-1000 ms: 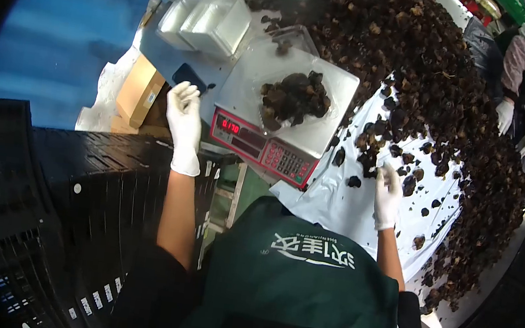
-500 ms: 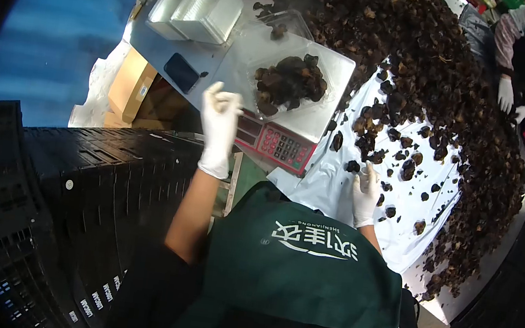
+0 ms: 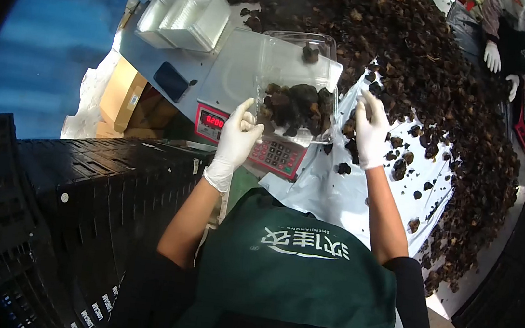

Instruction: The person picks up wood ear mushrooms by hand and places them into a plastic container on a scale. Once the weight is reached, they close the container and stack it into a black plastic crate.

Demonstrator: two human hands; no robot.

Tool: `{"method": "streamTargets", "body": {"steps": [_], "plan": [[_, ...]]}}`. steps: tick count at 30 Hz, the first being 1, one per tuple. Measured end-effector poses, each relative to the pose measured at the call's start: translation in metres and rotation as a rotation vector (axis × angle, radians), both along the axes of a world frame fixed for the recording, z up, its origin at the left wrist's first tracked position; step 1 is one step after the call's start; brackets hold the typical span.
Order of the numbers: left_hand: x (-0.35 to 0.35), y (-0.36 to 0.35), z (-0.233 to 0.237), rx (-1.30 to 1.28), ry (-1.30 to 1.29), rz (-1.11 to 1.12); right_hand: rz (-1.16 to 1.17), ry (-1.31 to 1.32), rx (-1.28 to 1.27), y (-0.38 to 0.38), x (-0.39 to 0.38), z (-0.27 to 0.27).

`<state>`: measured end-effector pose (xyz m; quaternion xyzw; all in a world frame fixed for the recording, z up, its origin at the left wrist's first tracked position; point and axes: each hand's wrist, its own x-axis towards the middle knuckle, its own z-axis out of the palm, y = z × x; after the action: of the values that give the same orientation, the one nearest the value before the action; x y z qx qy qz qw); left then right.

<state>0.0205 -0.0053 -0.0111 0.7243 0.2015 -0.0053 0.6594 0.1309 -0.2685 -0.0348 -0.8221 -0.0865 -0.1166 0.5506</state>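
An open clear plastic container (image 3: 330, 130) sits over the scale, holding a heap of dark, wrinkled pieces that look like dried mushrooms (image 3: 299, 106). My left hand (image 3: 237, 138), in a white glove, pinches the container's near left edge between thumb and fingers. Just right of the container, my gloved right hand (image 3: 371, 131) is raised above the loose pieces, its fingers extended and apart with nothing visible in them. The red-framed scale (image 3: 277, 154) is partly covered by the container, and its lit display (image 3: 213, 120) shows red digits.
A large heap of dark dried pieces (image 3: 410, 31) spreads along the back and right. Stacked clear containers (image 3: 195, 18) and a phone (image 3: 171, 81) lie at left. Black crates (image 3: 98, 170) stand at lower left. A co-worker's gloved hands (image 3: 492, 56) are at upper right.
My left hand has come down and taken hold of the container's edge. The container has turned slightly. My right hand has risen from the white sheet toward the container, and the display now shows.
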Motion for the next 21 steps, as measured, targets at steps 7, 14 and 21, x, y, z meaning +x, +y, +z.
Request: {"method": "streamTargets", "body": {"steps": [7,14,21], "plan": [[-0.004,0.001,-0.008,0.103,-0.004,0.013,0.243,-0.110,-0.437,0.042,-0.013,0.036],[-0.008,0.002,-0.009,0.186,-0.041,0.038,0.255,0.055,-0.215,0.050,-0.018,0.024],[-0.011,0.004,-0.006,0.153,-0.014,0.088,0.356,0.346,0.107,0.038,-0.026,0.052]]}}
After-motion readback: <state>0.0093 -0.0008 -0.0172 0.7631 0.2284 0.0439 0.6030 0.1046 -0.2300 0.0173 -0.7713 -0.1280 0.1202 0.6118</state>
